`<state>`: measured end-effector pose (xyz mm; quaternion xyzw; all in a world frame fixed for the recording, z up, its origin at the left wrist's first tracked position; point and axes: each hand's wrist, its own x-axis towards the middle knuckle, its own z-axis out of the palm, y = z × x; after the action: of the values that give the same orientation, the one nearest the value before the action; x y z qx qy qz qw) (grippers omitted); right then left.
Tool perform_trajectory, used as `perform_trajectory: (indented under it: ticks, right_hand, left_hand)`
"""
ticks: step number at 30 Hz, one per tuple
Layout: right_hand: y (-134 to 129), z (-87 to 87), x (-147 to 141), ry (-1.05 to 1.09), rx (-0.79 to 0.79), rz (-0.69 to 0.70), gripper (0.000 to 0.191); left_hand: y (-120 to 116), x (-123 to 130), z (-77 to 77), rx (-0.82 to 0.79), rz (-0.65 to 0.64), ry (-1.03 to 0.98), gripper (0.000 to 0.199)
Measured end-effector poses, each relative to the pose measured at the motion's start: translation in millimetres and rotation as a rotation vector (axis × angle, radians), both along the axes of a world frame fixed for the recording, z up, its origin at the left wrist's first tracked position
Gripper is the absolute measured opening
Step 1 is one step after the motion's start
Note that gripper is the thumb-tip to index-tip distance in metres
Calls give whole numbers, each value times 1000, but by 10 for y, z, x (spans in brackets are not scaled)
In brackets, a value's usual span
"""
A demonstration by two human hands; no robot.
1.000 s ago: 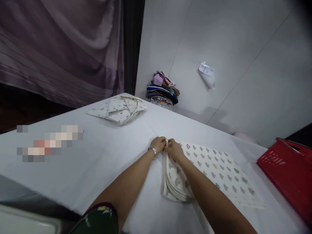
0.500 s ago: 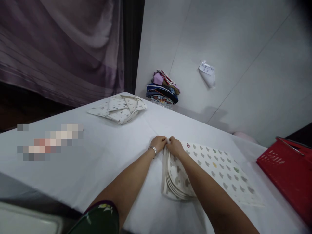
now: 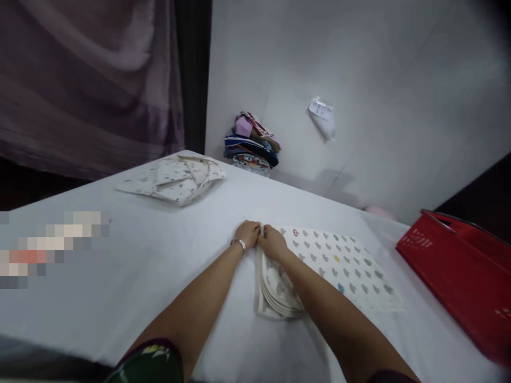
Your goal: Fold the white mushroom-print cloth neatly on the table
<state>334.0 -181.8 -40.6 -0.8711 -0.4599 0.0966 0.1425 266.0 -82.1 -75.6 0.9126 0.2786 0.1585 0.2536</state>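
Note:
A white cloth [image 3: 346, 261] printed with grey shapes and a few coloured ones lies on the white-covered table [image 3: 191, 244]. Its near left part is folded into several curved layers. At its far left corner my left hand [image 3: 246, 234], with a bracelet at the wrist, is closed with the fingers pinched on the cloth's edge. Right beside it, my right hand [image 3: 273, 242] is closed on the same corner, the forearm passing over the folded layers. The fingertips of both hands nearly meet, and they hide the gripped bit of cloth.
A folded patterned garment [image 3: 181, 181] lies at the table's far left. Behind the far edge stands a stack of folded clothes [image 3: 252, 142] against the wall. A red basket [image 3: 459, 276] with a metal handle stands at the right. A labelled plastic bag [image 3: 322, 118] hangs on the wall.
The view has shifted, so most things sit further left in it. Both hands keep hold of the cloth's corner, with little other movement.

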Motion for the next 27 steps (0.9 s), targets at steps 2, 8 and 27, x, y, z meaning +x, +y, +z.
perform_trajectory:
  ticks: [2, 8, 27]
  right_hand:
    - [-34, -2, -49, -9, 13, 26, 26]
    - [-211, -70, -138, -77, 122, 104, 30]
    - [-612, -177, -222, -100, 87, 307, 57]
  left_hand:
    - [12, -1, 14, 6, -23, 3, 27]
    - [93, 38, -15, 14, -31, -3, 33]
    - [153, 66, -102, 22, 48, -56, 40]
